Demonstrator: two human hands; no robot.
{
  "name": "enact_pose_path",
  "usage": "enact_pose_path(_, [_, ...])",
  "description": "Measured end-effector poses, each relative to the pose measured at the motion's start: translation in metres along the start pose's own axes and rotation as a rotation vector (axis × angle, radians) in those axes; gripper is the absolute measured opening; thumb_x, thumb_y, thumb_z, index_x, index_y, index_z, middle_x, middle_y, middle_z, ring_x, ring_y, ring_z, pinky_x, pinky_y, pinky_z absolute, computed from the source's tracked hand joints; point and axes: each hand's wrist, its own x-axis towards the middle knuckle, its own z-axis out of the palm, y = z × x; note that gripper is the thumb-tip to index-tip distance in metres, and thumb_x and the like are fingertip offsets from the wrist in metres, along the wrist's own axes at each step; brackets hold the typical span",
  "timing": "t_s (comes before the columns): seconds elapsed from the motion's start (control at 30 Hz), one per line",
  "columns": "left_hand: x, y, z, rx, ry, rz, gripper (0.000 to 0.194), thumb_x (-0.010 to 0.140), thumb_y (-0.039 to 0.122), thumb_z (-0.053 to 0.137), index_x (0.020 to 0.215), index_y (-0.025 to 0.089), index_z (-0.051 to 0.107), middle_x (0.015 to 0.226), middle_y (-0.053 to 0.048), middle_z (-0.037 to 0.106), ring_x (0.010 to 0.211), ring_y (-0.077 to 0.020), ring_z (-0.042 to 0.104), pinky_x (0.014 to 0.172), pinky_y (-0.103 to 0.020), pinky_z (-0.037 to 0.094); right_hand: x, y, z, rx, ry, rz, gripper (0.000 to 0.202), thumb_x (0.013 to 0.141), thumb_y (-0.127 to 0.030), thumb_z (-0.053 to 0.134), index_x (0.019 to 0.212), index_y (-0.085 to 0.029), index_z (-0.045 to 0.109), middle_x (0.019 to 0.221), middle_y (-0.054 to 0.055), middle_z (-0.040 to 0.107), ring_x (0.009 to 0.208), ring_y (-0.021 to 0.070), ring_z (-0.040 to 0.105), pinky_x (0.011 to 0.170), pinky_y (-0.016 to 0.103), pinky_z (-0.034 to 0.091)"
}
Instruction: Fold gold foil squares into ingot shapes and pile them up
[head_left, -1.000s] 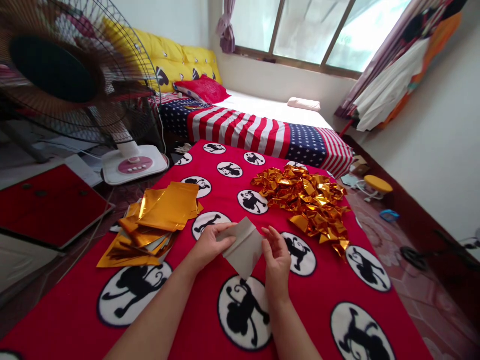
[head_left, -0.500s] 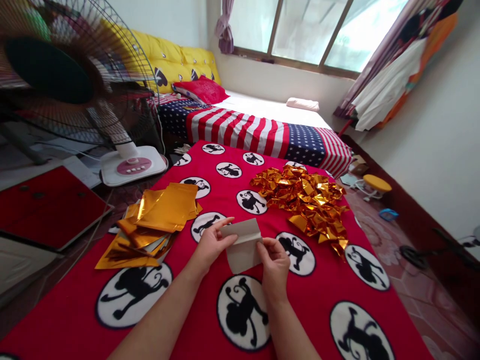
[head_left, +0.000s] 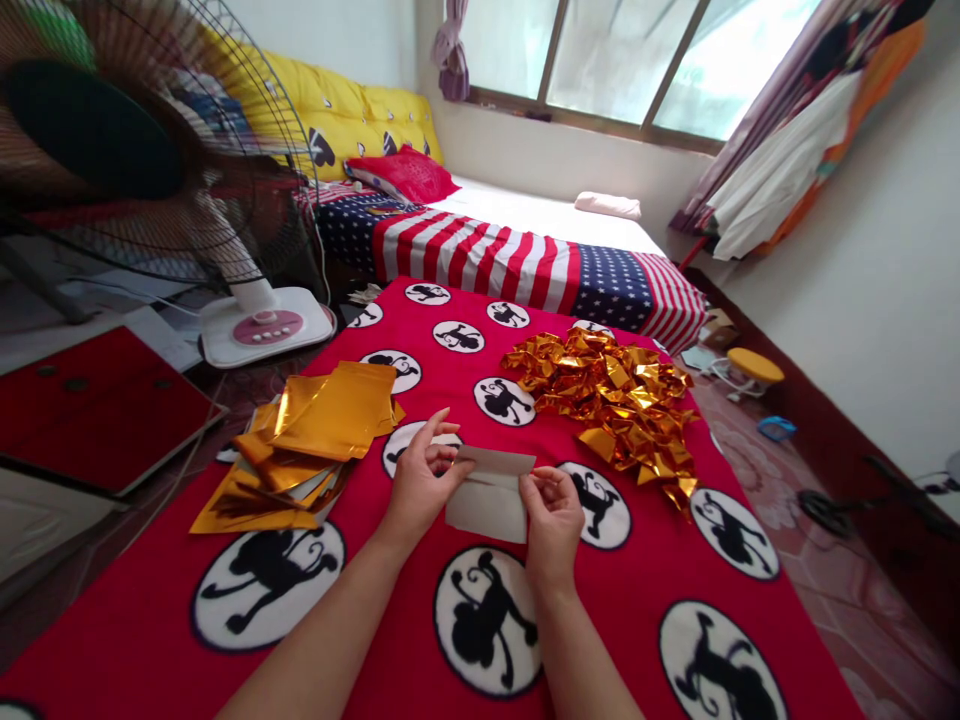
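Between my two hands is a sheet of paper (head_left: pixel 487 505), pale grey on the side facing me, with a crease running across its upper part. My left hand (head_left: pixel 426 475) pinches its left edge between thumb and fingers. At the right edge, my right hand (head_left: pixel 553 510) grips the sheet near the crease. Left of my hands lies a loose stack of flat gold foil paper (head_left: pixel 337 410), some sheets showing a pale underside. To the right is a heap of folded gold foil pieces (head_left: pixel 607 390).
A red cloth (head_left: pixel 600 640) with black monkey prints covers the surface under my hands. A standing fan (head_left: pixel 262 325) is at the left, beside a red panel (head_left: pixel 97 410). Beyond is a bed (head_left: pixel 487 260) with a striped, starred cover. A yellow stool (head_left: pixel 754 365) stands right on the floor.
The sheet has turned so its crease lies more level. My left fingers have lifted and shifted slightly left; my right hand has moved a little. The stack and heap look the same.
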Motion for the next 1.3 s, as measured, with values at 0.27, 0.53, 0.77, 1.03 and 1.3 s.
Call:
enact_pose_path(0.27, [-0.004,0.005,-0.012,0.571,0.016,0.525,0.011,0.078,0.012,0.062,0.084,0.022,0.064,0.094,-0.006,0.063,0.097,-0.0227,0.057,0.091,-0.039,0.045,0.006,0.001,0.003,-0.051,0.049,-0.001,0.024,0.072,-0.034,0.073,0.081,-0.017,0.059,0.071,-0.001,0.062,0.065,0.0133,0.057,0.062,0.025,0.045])
enact_pose_path(0.53, [0.008,-0.013,-0.027,0.643,-0.489,0.521,0.056,0.074,-0.006,0.043,0.113,0.025,0.068,0.112,-0.006,0.07,0.111,-0.0231,0.06,0.098,-0.042,0.044,0.02,0.002,0.0,-0.182,-0.126,0.102,0.021,0.071,-0.034,0.068,0.082,-0.016,0.066,0.075,0.004,0.068,0.071,0.0191,0.063,0.064,0.029,0.049])
enact_pose_path(0.77, [0.009,-0.012,-0.039,0.609,-0.598,0.451,0.051,0.075,-0.001,0.05,0.116,0.023,0.068,0.122,-0.007,0.067,0.119,-0.0211,0.057,0.104,-0.039,0.044,0.03,-0.007,-0.021,-0.49,-0.384,0.019,0.028,0.078,-0.023,0.052,0.095,-0.021,0.074,0.084,0.007,0.066,0.072,0.0206,0.063,0.061,0.031,0.052])
enact_pose_path(1.03, [0.01,-0.013,-0.035,0.63,-0.587,0.43,0.046,0.072,0.006,0.064,0.114,0.024,0.068,0.118,-0.006,0.069,0.117,-0.0235,0.058,0.102,-0.042,0.043,0.019,-0.02,-0.031,-0.855,-0.462,-0.511,0.04,0.074,-0.009,0.062,0.106,-0.031,0.07,0.125,0.005,0.057,0.116,0.0264,0.051,0.096,0.043,0.045])
enact_pose_path(1.3, [0.011,-0.017,-0.031,0.614,-0.53,0.423,0.023,0.087,0.019,0.058,0.103,0.025,0.073,0.108,-0.004,0.073,0.11,-0.0223,0.061,0.098,-0.04,0.045,0.009,-0.026,-0.036,-0.693,-0.661,-0.479,0.061,0.069,0.001,0.054,0.122,-0.028,0.061,0.124,0.004,0.061,0.117,0.0229,0.053,0.102,0.041,0.043])
